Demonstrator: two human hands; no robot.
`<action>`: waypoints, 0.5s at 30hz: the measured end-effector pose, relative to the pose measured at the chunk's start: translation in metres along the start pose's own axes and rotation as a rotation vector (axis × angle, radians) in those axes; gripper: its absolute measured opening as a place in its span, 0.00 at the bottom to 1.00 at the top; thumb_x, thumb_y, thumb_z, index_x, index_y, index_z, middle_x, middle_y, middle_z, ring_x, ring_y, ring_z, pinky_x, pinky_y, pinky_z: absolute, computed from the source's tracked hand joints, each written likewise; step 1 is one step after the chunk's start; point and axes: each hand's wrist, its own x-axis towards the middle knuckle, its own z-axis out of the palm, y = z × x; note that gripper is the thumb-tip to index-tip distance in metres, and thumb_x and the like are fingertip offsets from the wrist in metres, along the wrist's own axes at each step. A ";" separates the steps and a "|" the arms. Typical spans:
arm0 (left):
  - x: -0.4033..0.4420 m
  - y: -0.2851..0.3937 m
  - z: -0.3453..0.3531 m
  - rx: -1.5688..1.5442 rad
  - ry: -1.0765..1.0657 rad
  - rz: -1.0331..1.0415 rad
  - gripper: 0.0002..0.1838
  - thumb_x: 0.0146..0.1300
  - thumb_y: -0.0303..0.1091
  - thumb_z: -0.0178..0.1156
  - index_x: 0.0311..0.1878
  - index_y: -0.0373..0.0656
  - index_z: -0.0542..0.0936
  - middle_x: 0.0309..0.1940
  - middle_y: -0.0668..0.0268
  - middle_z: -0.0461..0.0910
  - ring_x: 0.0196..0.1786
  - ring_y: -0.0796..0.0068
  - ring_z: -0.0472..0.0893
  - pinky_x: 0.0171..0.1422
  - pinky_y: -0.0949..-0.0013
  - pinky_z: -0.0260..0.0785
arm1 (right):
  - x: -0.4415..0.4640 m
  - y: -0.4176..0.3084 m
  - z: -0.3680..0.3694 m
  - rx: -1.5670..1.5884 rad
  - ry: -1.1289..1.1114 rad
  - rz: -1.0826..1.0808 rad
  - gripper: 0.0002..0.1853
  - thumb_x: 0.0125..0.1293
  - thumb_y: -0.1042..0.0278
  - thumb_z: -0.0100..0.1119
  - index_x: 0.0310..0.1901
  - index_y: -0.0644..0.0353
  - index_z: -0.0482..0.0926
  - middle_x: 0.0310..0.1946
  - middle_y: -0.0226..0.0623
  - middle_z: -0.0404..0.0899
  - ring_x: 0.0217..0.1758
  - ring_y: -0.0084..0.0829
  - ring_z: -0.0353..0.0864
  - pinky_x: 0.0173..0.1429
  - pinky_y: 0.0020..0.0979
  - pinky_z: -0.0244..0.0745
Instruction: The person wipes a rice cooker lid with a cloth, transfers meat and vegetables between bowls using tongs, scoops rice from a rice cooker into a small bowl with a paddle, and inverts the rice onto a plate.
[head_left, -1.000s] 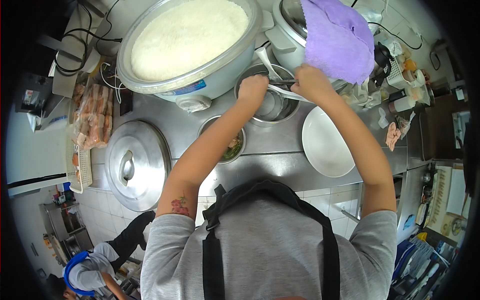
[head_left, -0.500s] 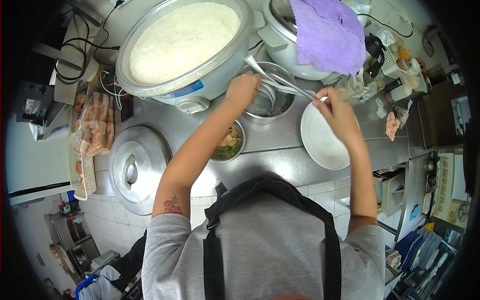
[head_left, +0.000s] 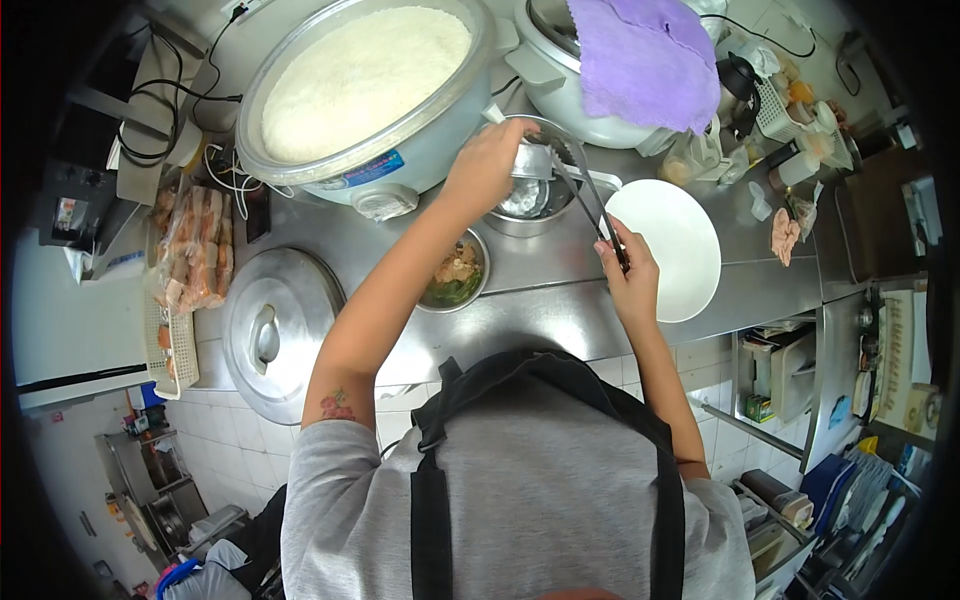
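My left hand is closed round a metal ring-like piece over a round metal pot. My right hand grips dark-handled metal tongs, whose arms point up and left over the pot. White handles of other utensils stick out of the pot. To the right lies a white oval plate, partly behind my right hand. A small metal bowl of greens and light brown food sits left of the pot, partly hidden by my left forearm.
A large cooker of white rice and a second cooker under a purple cloth stand at the back. A metal lid, bagged bread-like food and a basket are left. Another person's sleeve shows lower left.
My right hand has left the pot's far side and moved nearer my body, now with the tongs pointing away. My left hand has raised the metal piece within the pot's opening.
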 end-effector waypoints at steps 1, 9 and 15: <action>-0.002 0.005 -0.005 0.031 0.015 0.013 0.34 0.44 0.09 0.57 0.56 0.49 0.74 0.44 0.58 0.76 0.53 0.54 0.76 0.54 0.55 0.70 | -0.002 -0.002 0.002 0.024 0.038 0.003 0.20 0.65 0.69 0.65 0.58 0.60 0.79 0.34 0.38 0.77 0.30 0.30 0.75 0.37 0.29 0.73; -0.043 -0.009 0.010 0.207 0.268 -0.040 0.29 0.44 0.13 0.57 0.50 0.51 0.81 0.43 0.65 0.77 0.50 0.58 0.77 0.50 0.58 0.73 | -0.021 0.025 0.027 0.018 0.064 -0.069 0.22 0.65 0.71 0.63 0.61 0.59 0.76 0.33 0.41 0.76 0.30 0.33 0.77 0.38 0.32 0.74; -0.045 -0.010 0.017 0.215 0.497 -0.008 0.27 0.42 0.11 0.57 0.46 0.49 0.82 0.42 0.62 0.78 0.48 0.57 0.78 0.49 0.58 0.72 | -0.017 0.020 0.023 0.013 0.051 -0.071 0.23 0.65 0.71 0.63 0.63 0.57 0.76 0.33 0.40 0.77 0.31 0.35 0.79 0.38 0.33 0.75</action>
